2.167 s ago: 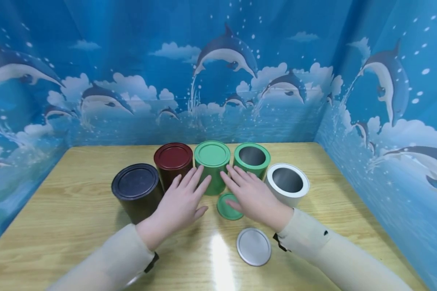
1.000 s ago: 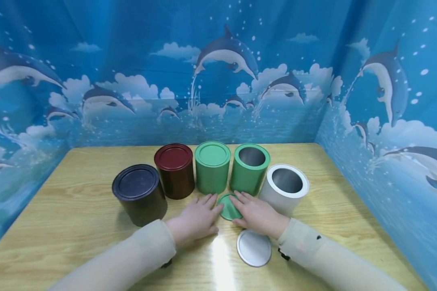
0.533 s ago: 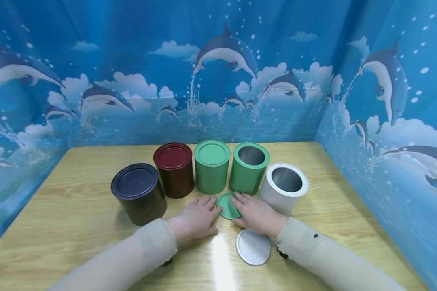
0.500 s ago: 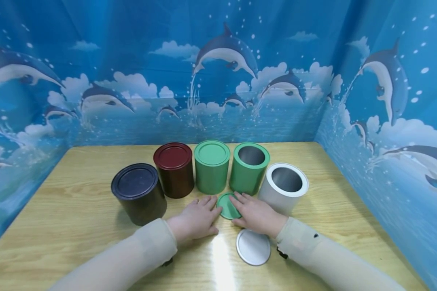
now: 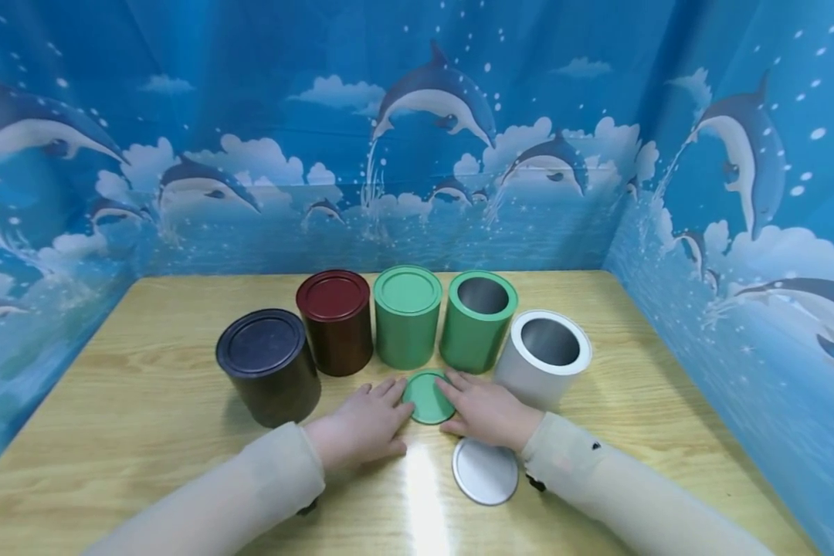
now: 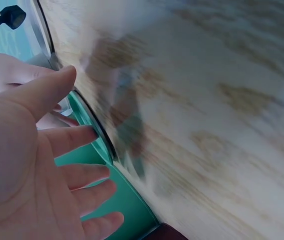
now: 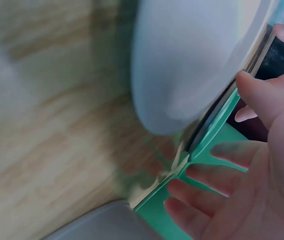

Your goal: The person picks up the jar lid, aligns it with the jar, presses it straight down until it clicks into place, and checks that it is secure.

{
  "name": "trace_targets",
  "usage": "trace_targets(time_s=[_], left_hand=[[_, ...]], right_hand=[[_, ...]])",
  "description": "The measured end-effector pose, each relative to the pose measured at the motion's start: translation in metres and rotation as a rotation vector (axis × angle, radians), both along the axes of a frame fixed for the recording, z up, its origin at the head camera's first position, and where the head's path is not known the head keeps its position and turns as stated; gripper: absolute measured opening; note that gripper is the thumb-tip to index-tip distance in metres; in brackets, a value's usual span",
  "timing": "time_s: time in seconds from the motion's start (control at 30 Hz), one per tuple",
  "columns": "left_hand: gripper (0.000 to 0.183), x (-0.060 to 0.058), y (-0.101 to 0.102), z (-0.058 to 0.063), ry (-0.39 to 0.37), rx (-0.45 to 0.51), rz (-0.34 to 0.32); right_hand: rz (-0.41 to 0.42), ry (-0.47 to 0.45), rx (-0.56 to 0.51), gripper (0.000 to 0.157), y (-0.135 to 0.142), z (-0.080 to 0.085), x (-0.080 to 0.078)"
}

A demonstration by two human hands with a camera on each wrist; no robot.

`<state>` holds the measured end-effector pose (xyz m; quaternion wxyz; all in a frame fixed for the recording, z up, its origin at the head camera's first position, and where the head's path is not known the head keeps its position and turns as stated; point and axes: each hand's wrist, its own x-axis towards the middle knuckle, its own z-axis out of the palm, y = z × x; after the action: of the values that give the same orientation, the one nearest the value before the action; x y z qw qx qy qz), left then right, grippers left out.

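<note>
In the head view a green lid (image 5: 428, 397) lies flat on the table. My left hand (image 5: 364, 425) is at its left edge, with the index fingertip touching the rim. From the right, my right hand (image 5: 489, 409) touches the lid with its fingers (image 5: 455, 388). Both hands have their fingers extended, as the left wrist view of the palm (image 6: 12, 170) and the right wrist view of the palm (image 7: 281, 175) show. Behind the lid stand a closed green can (image 5: 406, 328) and an open green can (image 5: 474, 344). A silver-grey lid (image 5: 485, 471) lies in front of my right hand.
A black can (image 5: 271, 386) and a dark red can (image 5: 337, 340), both lidded, stand at the left. An open white can (image 5: 535, 382) is close beside my right hand. Behind the wooden table (image 5: 146, 432) hangs a blue dolphin-print curtain (image 5: 285, 116).
Both hands have come down from in front of the cans to the table beside the green lid. Since half a second ago, the lid and my left hand have shifted slightly left.
</note>
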<state>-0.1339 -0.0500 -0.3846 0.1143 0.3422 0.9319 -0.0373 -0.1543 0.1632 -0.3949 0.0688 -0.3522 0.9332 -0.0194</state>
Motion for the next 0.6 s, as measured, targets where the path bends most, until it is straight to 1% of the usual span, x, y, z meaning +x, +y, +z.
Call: trace_targets(time_s=[0.1,0.3,0.47,0.6], left_hand=[[0.063,-0.002,0.001,0.001,-0.012,0.014,0.005],[0.066,-0.013,0.006,-0.006,-0.037,0.062,0.049],[0.068,-0.02,0.008,-0.01,-0.051,0.045,0.066],[0.067,-0.02,0.009,-0.01,-0.05,0.031,0.059]], right_hand=[[0.013,0.007,-0.001,0.072,0.0,-0.001,-0.001],[0.031,0.006,-0.008,0.073,-0.003,-0.004,-0.004],[0.047,0.003,-0.003,0.073,-0.006,-0.005,-0.005],[0.053,0.009,-0.006,0.072,-0.007,-0.004,-0.005]])
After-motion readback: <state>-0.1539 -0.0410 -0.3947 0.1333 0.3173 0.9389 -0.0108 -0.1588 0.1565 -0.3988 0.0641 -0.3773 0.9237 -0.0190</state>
